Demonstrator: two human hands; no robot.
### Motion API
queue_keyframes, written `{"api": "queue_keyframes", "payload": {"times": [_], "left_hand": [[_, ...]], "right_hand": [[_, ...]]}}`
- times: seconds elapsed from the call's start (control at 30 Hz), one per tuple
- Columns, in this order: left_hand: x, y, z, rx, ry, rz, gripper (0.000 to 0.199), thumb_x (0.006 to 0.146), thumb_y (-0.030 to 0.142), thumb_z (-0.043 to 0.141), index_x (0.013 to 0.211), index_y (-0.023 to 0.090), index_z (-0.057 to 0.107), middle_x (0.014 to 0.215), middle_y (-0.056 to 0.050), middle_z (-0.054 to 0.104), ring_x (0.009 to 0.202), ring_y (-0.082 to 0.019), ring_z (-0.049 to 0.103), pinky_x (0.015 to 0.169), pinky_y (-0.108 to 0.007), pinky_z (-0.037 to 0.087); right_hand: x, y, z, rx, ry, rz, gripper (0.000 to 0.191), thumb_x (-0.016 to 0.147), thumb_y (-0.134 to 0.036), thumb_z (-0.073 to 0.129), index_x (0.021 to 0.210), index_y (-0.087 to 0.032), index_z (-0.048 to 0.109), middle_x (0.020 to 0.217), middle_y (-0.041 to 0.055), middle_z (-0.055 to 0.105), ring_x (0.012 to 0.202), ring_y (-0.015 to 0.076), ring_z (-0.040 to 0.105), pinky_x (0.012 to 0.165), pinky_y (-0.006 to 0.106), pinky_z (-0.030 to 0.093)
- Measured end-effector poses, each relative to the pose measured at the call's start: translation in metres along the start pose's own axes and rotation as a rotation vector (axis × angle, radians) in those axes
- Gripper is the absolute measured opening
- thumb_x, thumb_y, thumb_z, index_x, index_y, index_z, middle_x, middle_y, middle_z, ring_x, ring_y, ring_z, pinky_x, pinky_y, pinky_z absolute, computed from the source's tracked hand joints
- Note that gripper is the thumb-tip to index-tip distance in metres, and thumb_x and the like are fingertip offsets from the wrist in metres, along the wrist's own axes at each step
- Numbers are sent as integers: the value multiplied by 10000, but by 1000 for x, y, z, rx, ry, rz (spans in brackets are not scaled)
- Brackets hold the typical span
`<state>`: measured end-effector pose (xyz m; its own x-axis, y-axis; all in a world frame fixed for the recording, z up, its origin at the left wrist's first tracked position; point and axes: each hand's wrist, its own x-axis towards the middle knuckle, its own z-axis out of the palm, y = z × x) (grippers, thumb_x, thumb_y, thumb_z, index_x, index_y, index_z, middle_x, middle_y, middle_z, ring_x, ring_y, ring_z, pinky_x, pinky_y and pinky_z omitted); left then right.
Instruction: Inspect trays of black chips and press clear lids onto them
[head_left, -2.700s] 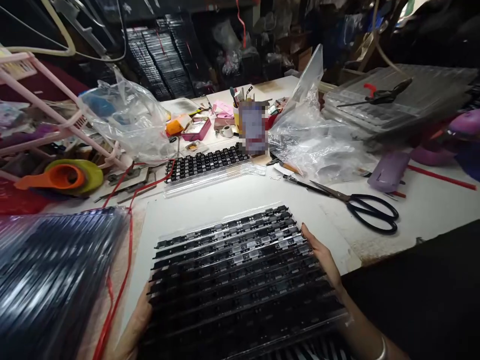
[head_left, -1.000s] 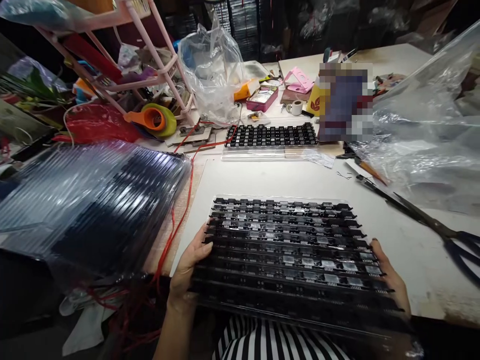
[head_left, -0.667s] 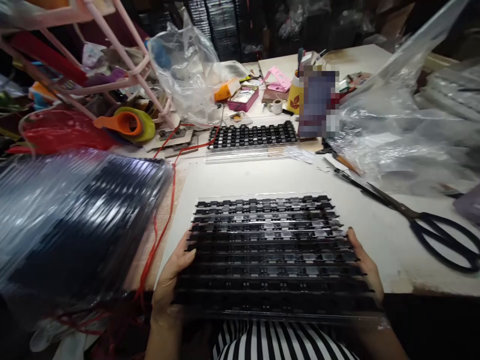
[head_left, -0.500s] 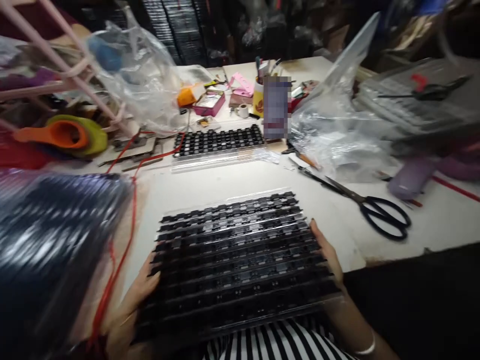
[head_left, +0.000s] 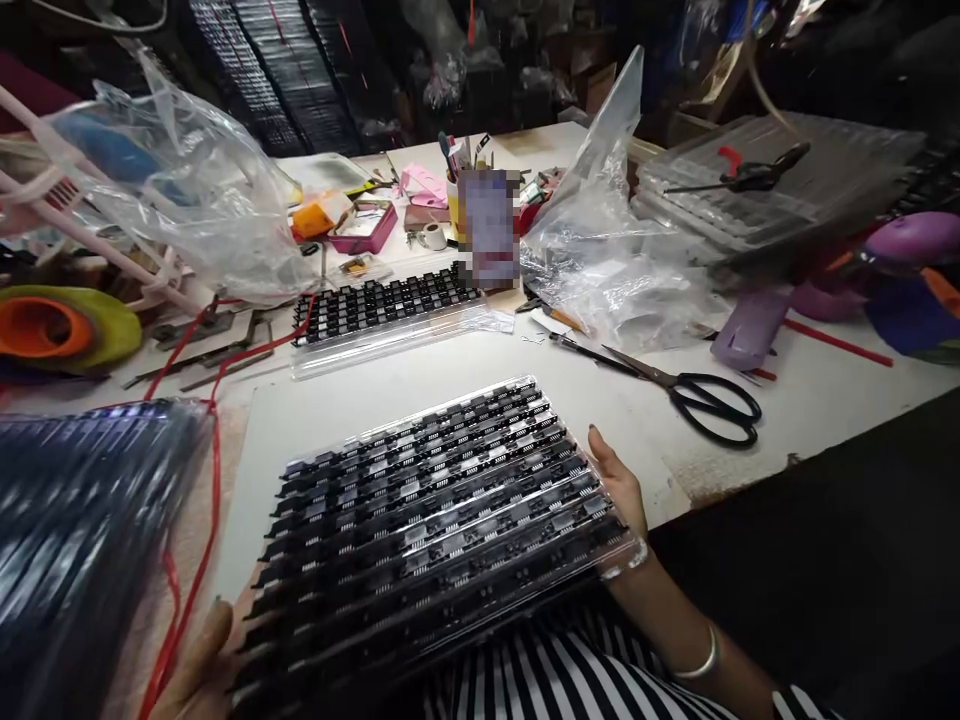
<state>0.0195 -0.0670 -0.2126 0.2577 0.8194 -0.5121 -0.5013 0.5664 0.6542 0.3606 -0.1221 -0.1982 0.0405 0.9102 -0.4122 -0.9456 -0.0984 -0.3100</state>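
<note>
A clear plastic tray (head_left: 442,500) filled with rows of black parts is tilted above the front of the white table. Its left side is gripped by my left hand (head_left: 201,650), whose thumb shows beside the lower left corner. On the right edge, my right hand (head_left: 621,490) supports the tray, fingers partly hidden beneath it. Farther back, a second tray of black parts (head_left: 382,305) lies on the table. Black-handled scissors (head_left: 709,405) rest to the right of the held tray.
Bundled dark strips (head_left: 82,520) lie at the left beside red string (head_left: 216,480). Clear plastic bags (head_left: 622,280) and stacked clear trays (head_left: 780,190) occupy the right rear. A pink box (head_left: 364,232), pens and a blurred-out upright object (head_left: 489,230) stand at the back.
The view has swung to the right, so the table items appear farther left. The held tray has tilted, its left side lower in view; both hands still hold it.
</note>
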Motion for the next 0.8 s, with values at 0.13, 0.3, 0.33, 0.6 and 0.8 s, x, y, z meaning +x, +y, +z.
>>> {"api": "queue_keyframes", "payload": {"times": [0.13,0.3,0.33,0.6,0.8], "left_hand": [[-7,-8,9,-54,74,58,573,778,238,573,1334,321,466,978,-3,736,947,-238,681,845,-379,562],[-6,-13,32,-23,139,147,543,802,132,553,1307,324,500,1016,19,725,938,-193,681,907,-313,520],[-7,-14,38,-12,137,156,557,796,129,560,1317,315,493,1043,9,718,956,-204,675,913,-324,518],[-10,-15,46,14,219,188,586,767,179,611,1326,303,491,1095,-3,703,1034,-238,645,921,-349,519],[-7,-17,39,-4,132,166,626,798,161,568,1384,313,408,1154,-34,680,1058,-250,635,925,-382,515]], "right_hand": [[0,0,1,-1,-12,90,426,931,-474,404,1167,-200,629,1027,61,726,1009,234,660,974,462,445],[-2,-1,1,-18,12,195,413,939,-456,406,1146,-189,644,1029,62,729,1018,224,659,990,443,436],[-3,-1,2,-25,20,194,414,938,-457,408,1144,-189,646,1029,63,730,1019,224,659,989,442,437],[-4,-2,12,-85,36,180,409,925,-471,427,1124,-203,663,1026,56,733,992,224,674,967,439,461],[-6,-3,2,-111,76,194,371,911,-454,473,1103,-215,682,955,52,750,966,233,686,926,432,500]]}}
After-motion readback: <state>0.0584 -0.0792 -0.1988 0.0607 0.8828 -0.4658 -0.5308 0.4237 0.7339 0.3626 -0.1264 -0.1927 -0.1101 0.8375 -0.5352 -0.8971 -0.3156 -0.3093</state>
